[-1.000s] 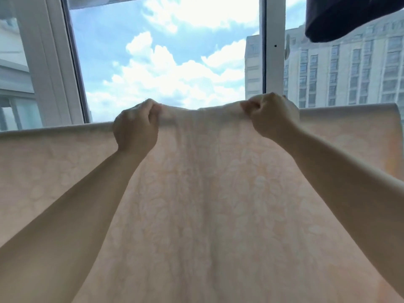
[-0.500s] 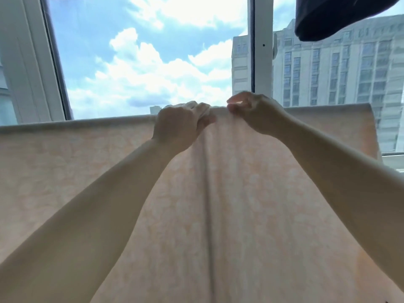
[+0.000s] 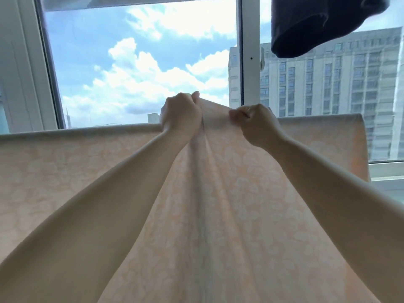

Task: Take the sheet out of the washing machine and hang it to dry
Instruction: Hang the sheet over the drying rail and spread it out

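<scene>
Peach floral-print sheet (image 3: pixel 229 215) hangs draped over a horizontal line or bar hidden under its top fold; long axis of that fold runs left-right across the view, from the left frame edge to a free corner at right, and the cloth falls straight down toward the camera. The fold is level except in the middle, where a section is lifted into a small peak above the rest. From that peak, 1 vertical crease runs down the center of the cloth, with softer wrinkles fanning out beside it.

Left hand (image 3: pixel 181 117) is raised at the peak's left side, back of hand to the camera, fingers curled into a fist round the bunched top edge, thumb tip up against the cloth. Right hand (image 3: pixel 255 125) sits just beside it, slightly lower, knuckles left, fingers and thumb pinching the top edge. The 2 hands are near each other, not touching, with a short span of taut cloth between them. Both forearms are bare and reach up and inward from the bottom corners.

Behind the sheet: window (image 3: pixel 140 62) with white frame and a vertical mullion, sky and clouds, a tall building (image 3: pixel 328 88) at right. A dark garment (image 3: pixel 317 25) hangs at top right, apart from the sheet.
</scene>
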